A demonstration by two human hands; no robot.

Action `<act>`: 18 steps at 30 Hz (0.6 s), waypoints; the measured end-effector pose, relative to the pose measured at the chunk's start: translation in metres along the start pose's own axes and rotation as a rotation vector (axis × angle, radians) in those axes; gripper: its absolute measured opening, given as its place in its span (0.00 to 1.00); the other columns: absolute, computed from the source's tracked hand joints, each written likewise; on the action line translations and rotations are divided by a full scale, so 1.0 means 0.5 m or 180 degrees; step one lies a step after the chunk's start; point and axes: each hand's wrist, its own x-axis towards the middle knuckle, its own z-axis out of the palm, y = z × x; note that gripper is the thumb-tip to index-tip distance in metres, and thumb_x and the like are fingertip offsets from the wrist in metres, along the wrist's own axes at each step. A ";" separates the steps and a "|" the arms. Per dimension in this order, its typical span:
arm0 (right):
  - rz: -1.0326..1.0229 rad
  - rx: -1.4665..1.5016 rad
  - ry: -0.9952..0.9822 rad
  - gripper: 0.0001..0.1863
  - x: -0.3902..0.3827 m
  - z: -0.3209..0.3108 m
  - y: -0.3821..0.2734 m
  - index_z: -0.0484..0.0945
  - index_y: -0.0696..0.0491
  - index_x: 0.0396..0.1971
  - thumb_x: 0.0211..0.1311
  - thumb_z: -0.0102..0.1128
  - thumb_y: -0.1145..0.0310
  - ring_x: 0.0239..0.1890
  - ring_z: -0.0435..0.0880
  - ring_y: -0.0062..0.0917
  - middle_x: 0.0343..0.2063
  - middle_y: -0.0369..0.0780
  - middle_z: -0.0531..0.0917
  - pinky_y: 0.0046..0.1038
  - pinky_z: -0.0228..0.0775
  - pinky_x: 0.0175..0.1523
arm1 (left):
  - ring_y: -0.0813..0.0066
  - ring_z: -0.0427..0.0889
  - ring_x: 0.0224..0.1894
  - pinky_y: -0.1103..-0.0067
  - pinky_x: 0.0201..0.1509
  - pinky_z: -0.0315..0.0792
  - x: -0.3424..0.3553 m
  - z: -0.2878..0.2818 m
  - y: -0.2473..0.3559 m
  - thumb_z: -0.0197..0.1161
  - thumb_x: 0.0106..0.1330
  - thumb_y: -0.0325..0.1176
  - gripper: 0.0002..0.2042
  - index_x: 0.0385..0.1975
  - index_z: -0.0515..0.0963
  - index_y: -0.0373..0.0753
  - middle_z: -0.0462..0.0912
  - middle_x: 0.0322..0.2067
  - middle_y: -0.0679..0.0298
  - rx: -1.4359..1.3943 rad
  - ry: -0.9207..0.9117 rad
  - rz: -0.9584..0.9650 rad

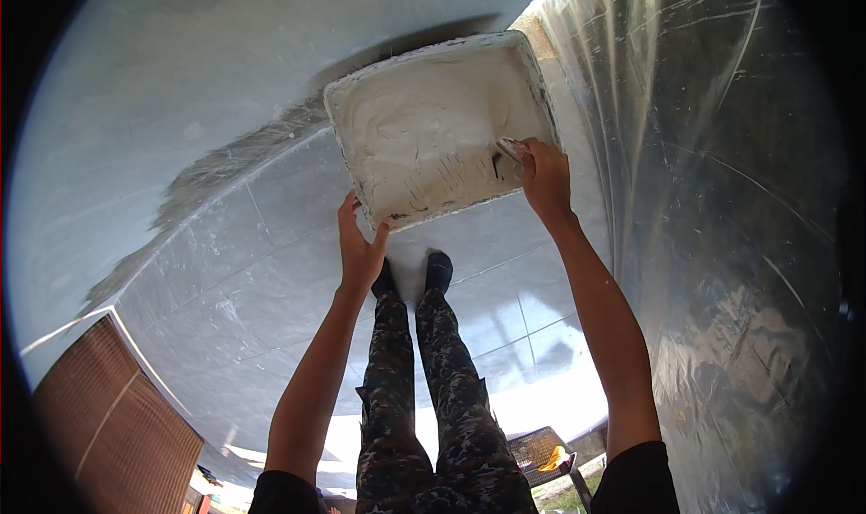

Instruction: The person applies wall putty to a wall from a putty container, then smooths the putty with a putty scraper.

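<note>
Holding the tray (pixel 433 126) of white plaster, the left hand (pixel 359 252) clasps its near edge while the right hand (pixel 546 178) grips a trowel (pixel 511 147) at its right rim.

A pale tiled floor (pixel 271 270), paint-spattered, carries a white paint-filled tray (pixel 424 126) and 2 dark-socked feet (pixel 438 270).

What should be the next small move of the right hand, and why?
Probably draw the trowel back through the white plaster. The right hand holds its blade at the near right edge of the tray, and the left hand already steadies the near left corner.
</note>
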 end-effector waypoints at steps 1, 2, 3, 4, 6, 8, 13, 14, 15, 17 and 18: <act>0.0004 -0.0026 -0.0063 0.04 0.000 -0.001 -0.003 0.77 0.54 0.34 0.60 0.61 0.77 0.35 0.80 0.41 0.28 0.43 0.82 0.43 0.67 0.45 | 0.62 0.67 0.65 0.65 0.70 0.59 0.000 -0.001 -0.001 0.65 0.66 0.31 0.34 0.70 0.57 0.39 0.68 0.61 0.54 -0.0028 0.0007 0.0044; -0.0001 -0.0042 -0.0061 0.04 0.001 -0.005 0.001 0.77 0.54 0.34 0.60 0.61 0.77 0.35 0.80 0.41 0.28 0.43 0.82 0.43 0.67 0.45 | 0.62 0.67 0.65 0.65 0.70 0.59 0.000 0.001 0.000 0.65 0.65 0.31 0.34 0.70 0.57 0.40 0.67 0.62 0.54 -0.0065 0.0010 0.0092; -0.0138 -0.0001 -0.0095 0.04 0.002 -0.009 0.006 0.78 0.54 0.34 0.59 0.62 0.77 0.34 0.80 0.41 0.27 0.43 0.82 0.43 0.68 0.45 | 0.62 0.67 0.65 0.65 0.70 0.59 -0.001 0.003 0.001 0.65 0.65 0.31 0.34 0.70 0.57 0.40 0.67 0.62 0.54 -0.0081 0.0010 0.0095; -0.0275 0.0040 -0.0129 0.04 0.003 -0.013 0.010 0.78 0.54 0.34 0.59 0.62 0.77 0.34 0.80 0.41 0.27 0.44 0.82 0.43 0.68 0.44 | 0.61 0.67 0.65 0.64 0.70 0.59 -0.002 0.006 0.002 0.65 0.65 0.31 0.34 0.70 0.57 0.40 0.67 0.62 0.54 -0.0064 -0.0013 0.0073; -0.0329 0.0078 -0.0168 0.05 0.008 -0.018 0.005 0.78 0.55 0.35 0.59 0.62 0.77 0.34 0.80 0.41 0.27 0.44 0.82 0.43 0.68 0.45 | 0.61 0.67 0.65 0.64 0.70 0.59 -0.004 0.001 -0.002 0.65 0.65 0.31 0.35 0.71 0.56 0.40 0.67 0.62 0.54 -0.0032 -0.0026 0.0049; -0.0385 0.0105 -0.0209 0.05 0.013 -0.025 0.007 0.78 0.55 0.35 0.59 0.62 0.76 0.34 0.80 0.41 0.27 0.44 0.82 0.43 0.69 0.45 | 0.61 0.67 0.66 0.64 0.70 0.59 -0.005 0.001 -0.003 0.65 0.65 0.31 0.35 0.71 0.56 0.40 0.67 0.63 0.54 -0.0069 -0.0053 -0.0009; -0.0400 0.0283 -0.1218 0.05 0.034 -0.055 0.018 0.79 0.56 0.35 0.59 0.64 0.75 0.35 0.80 0.41 0.28 0.45 0.83 0.42 0.70 0.47 | 0.60 0.67 0.65 0.64 0.70 0.60 -0.009 -0.005 -0.001 0.66 0.65 0.31 0.37 0.72 0.54 0.41 0.67 0.62 0.53 -0.0119 -0.0145 -0.0211; -0.0407 0.0274 -0.1215 0.05 0.039 -0.058 0.022 0.79 0.56 0.35 0.59 0.64 0.75 0.35 0.80 0.41 0.28 0.45 0.83 0.42 0.70 0.47 | 0.60 0.68 0.65 0.64 0.70 0.60 -0.008 -0.004 -0.003 0.66 0.65 0.31 0.38 0.73 0.53 0.41 0.68 0.62 0.53 -0.0227 -0.0177 -0.0254; -0.0595 0.0283 -0.1305 0.06 0.045 -0.060 0.026 0.80 0.55 0.36 0.59 0.64 0.75 0.35 0.80 0.42 0.28 0.46 0.83 0.42 0.70 0.47 | 0.60 0.68 0.65 0.64 0.70 0.60 -0.008 -0.003 -0.005 0.66 0.65 0.31 0.38 0.73 0.53 0.41 0.68 0.62 0.53 -0.0235 -0.0171 -0.0249; -0.0789 0.0288 -0.1391 0.07 0.061 -0.061 0.023 0.81 0.55 0.38 0.59 0.65 0.75 0.36 0.81 0.42 0.29 0.46 0.83 0.42 0.70 0.47 | 0.60 0.68 0.65 0.64 0.69 0.61 -0.010 -0.004 -0.007 0.66 0.65 0.31 0.38 0.73 0.52 0.43 0.68 0.62 0.53 -0.0082 -0.0229 -0.0216; -0.0708 0.0243 -0.1637 0.09 0.071 -0.063 0.018 0.81 0.54 0.40 0.58 0.65 0.75 0.37 0.82 0.42 0.30 0.46 0.84 0.42 0.71 0.47 | 0.60 0.68 0.65 0.64 0.69 0.61 -0.010 -0.006 -0.009 0.66 0.65 0.31 0.38 0.73 0.52 0.43 0.68 0.62 0.53 -0.0085 -0.0223 -0.0212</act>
